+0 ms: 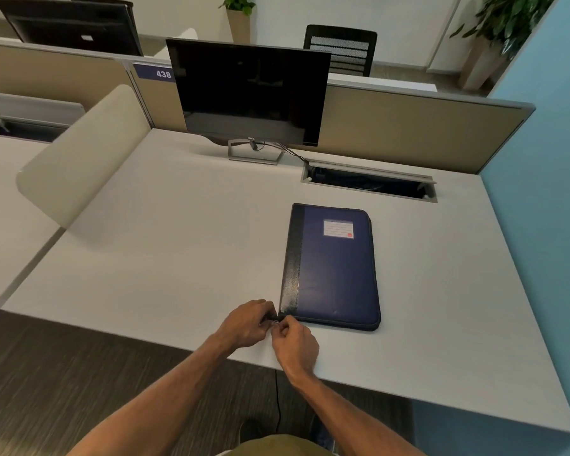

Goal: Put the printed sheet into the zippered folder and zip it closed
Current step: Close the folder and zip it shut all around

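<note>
We see the navy zippered folder (331, 268) lying flat and shut on the desk (165, 245). At its near-left corner, our left hand (247, 324) and right hand (295, 345) pinch what looks like the small metal zipper pull (276, 321). We can't see the printed sheet.

A dark monitor (249, 93) stands on the pale desk (165, 225).

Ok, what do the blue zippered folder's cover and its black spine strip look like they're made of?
Blue zippered folder: the cover looks like smooth synthetic fabric or faux leather, with a soft matte sheen and padded, rounded edges. Black spine strip: it looks like grained faux leather, with a pebbled texture catching light and a stitched seam. Neither is certain from this view.
</note>
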Tool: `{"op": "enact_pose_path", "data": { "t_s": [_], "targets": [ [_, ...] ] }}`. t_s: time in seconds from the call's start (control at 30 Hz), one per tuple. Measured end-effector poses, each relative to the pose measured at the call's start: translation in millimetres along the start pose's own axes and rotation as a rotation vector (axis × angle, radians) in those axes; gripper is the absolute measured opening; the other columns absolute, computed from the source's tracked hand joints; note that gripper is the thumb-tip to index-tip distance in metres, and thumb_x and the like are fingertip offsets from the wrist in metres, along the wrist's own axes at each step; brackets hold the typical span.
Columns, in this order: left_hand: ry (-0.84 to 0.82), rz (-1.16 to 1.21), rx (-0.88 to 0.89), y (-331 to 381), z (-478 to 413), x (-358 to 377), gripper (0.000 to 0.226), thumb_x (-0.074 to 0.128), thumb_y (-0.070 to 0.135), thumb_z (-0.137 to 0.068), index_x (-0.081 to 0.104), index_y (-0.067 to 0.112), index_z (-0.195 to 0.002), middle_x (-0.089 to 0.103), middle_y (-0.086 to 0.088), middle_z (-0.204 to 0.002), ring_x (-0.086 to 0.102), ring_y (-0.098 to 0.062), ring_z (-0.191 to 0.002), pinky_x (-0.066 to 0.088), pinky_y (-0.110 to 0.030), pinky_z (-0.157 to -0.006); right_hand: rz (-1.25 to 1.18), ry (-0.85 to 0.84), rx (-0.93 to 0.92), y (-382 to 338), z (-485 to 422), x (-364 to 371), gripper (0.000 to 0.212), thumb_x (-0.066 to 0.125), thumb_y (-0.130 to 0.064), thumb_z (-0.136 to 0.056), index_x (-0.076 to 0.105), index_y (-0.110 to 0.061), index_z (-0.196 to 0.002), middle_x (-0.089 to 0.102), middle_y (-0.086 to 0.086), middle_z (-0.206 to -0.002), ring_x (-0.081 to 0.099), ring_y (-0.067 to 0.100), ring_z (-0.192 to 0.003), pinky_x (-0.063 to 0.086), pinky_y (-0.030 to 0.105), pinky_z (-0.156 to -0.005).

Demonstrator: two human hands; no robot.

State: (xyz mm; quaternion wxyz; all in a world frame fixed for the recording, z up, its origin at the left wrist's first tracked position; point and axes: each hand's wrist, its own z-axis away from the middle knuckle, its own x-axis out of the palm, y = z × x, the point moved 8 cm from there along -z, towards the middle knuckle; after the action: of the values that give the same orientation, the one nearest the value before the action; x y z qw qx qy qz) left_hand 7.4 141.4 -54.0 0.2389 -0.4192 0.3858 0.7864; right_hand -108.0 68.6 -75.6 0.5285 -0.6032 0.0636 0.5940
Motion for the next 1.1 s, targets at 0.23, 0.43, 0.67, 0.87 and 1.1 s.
{"op": "enact_pose_path", "data": {
  "t_s": [0.23,0.43,0.67,0.87,1.1],
  "targets": [
    [0.04,-0.112,-0.02,2.1,-0.2,0.0,0.02,0.054,0.026,-0.107,0.065,0.014,-0.119,0.07,-0.004,-0.12,0.065,-0.024,-0.11,0.058,-0.044,-0.094,0.129,0.019,-0.074,-4.1,-2.6,-7.8,0.025,0.056,-0.045,-0.104,0.072,-0.026,-0.106,0.078,-0.008,-0.095,0.072,0.011,-0.084,0.06,0.028,-0.082],
    [0.083,-0.184,-0.04,4.2,-0.2,-2.9,0.018,0.052,0.024,-0.106,0.061,0.016,-0.12,0.07,-0.003,-0.12,0.065,-0.023,-0.108,0.058,-0.041,-0.091,0.209,0.067,-0.042,3.1,-8.9,-19.0,0.029,0.049,-0.042,-0.105,0.071,-0.023,-0.102,0.077,-0.005,-0.09,0.071,0.012,-0.08,0.06,0.029,-0.078],
    [0.064,-0.292,-0.018,15.6,-3.2,0.6,0.021,0.052,0.024,-0.104,0.058,0.018,-0.123,0.069,-0.003,-0.12,0.066,-0.025,-0.105,0.06,-0.042,-0.088,0.237,0.075,-0.066,19.0,-7.2,-22.9,0.031,0.046,-0.044,-0.108,0.069,-0.025,-0.113,0.076,-0.007,-0.097,0.071,0.01,-0.085,0.06,0.027,-0.084],
    [0.026,-0.391,0.192,35.7,-10.5,14.9,0.066,0.053,0.031,-0.107,0.022,0.031,-0.164,0.062,-0.005,-0.133,0.066,-0.027,-0.108,0.058,-0.041,-0.096,0.144,0.086,-0.07,14.9,-1.0,-22.9,0.032,0.05,-0.045,-0.108,0.066,-0.027,-0.129,0.077,-0.009,-0.116,0.075,0.01,-0.101,0.059,0.025,-0.096],
    [0.083,-0.595,0.283,46.2,-15.6,25.0,0.079,0.042,0.027,-0.111,-0.005,0.018,-0.173,0.06,-0.012,-0.143,0.057,-0.031,-0.121,0.046,-0.043,-0.105,0.115,0.091,-0.149,12.9,8.4,-20.5,0.041,0.045,-0.046,-0.11,0.061,-0.026,-0.143,0.074,-0.008,-0.131,0.075,0.01,-0.107,0.058,0.024,-0.102]
  ]
}}
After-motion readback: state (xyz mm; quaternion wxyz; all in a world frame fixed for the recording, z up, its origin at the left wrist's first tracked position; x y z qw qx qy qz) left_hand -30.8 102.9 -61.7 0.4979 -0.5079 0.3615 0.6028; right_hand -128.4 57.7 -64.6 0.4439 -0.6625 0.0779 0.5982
